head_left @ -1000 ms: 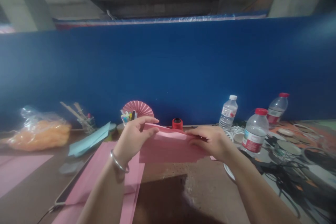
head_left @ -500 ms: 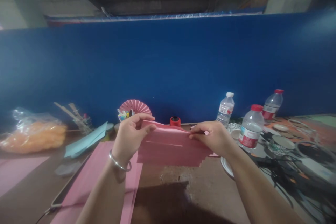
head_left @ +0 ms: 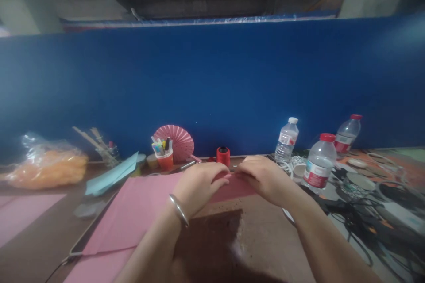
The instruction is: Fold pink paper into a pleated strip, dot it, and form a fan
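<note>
Pink paper (head_left: 231,192) edge in fingers (head_left: 217,169); bag (head_left: 49,169) well apart.

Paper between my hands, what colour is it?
The paper is pink, looking darker where shaded; the head view shows it.

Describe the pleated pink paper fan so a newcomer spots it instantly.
Start at the tall blue wall. Along its lower edge, left of the red cylindrical spool, stands an orange cup of pens; behind it, the pleated pink paper fan shows radiating folds its neighbours lack.

Three bottles (head_left: 318,168) stand before a blue partition (head_left: 212,75), and a clear bag (head_left: 32,143) holds orange stuff (head_left: 55,170), seemingly soft.
</note>
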`<action>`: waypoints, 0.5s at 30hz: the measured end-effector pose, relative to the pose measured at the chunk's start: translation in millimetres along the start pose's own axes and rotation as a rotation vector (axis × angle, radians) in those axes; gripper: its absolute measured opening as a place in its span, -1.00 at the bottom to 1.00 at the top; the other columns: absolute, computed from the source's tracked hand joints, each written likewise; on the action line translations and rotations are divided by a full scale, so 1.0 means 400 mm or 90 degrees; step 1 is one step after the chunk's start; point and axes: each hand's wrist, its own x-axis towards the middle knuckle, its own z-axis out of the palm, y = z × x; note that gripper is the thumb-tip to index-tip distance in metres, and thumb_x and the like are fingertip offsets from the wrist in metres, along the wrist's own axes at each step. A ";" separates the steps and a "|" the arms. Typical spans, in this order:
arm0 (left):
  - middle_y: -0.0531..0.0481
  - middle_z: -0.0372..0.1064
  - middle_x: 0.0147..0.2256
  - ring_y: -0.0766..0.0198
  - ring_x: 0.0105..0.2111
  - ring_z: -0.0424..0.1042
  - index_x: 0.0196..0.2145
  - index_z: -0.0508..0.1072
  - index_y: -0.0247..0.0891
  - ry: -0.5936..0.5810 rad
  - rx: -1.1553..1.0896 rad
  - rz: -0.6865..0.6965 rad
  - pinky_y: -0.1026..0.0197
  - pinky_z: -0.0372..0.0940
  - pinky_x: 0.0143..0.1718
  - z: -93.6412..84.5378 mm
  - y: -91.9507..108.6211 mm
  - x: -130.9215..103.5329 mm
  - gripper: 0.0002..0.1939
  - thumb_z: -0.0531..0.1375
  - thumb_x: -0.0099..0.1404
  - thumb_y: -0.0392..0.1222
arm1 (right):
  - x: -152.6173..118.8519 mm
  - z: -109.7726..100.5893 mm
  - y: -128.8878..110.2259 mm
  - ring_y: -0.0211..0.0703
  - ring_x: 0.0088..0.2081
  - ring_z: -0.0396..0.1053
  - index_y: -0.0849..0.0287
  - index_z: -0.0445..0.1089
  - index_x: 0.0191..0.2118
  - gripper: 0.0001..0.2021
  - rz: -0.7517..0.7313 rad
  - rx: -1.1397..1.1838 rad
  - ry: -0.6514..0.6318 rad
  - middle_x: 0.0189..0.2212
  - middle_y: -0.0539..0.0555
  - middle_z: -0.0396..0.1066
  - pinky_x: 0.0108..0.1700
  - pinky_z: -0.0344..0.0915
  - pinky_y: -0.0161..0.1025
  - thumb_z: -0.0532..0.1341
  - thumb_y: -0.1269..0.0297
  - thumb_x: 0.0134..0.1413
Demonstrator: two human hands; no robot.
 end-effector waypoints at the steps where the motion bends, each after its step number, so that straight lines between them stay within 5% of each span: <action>1: 0.08 0.41 -0.34 0.26 -0.36 0.36 -0.30 0.40 -0.14 0.000 -0.003 -0.013 0.24 0.20 -0.30 0.006 0.000 0.001 -0.85 0.06 0.22 -0.12 | 0.000 0.001 -0.003 -0.24 -0.40 0.29 0.13 0.39 -0.40 -0.86 0.003 -0.011 -0.001 -0.46 0.00 0.41 -0.32 0.10 -0.29 0.09 0.40 0.06; 15: 0.08 0.42 -0.39 0.25 -0.40 0.36 -0.38 0.42 -0.15 0.022 0.032 -0.063 0.24 0.18 -0.35 0.015 -0.013 0.001 -0.81 0.03 0.23 -0.13 | 0.006 0.026 -0.023 -0.21 -0.40 0.29 0.15 0.37 -0.41 -0.81 0.041 -0.095 0.011 -0.51 0.03 0.40 -0.29 0.01 -0.27 0.03 0.35 0.11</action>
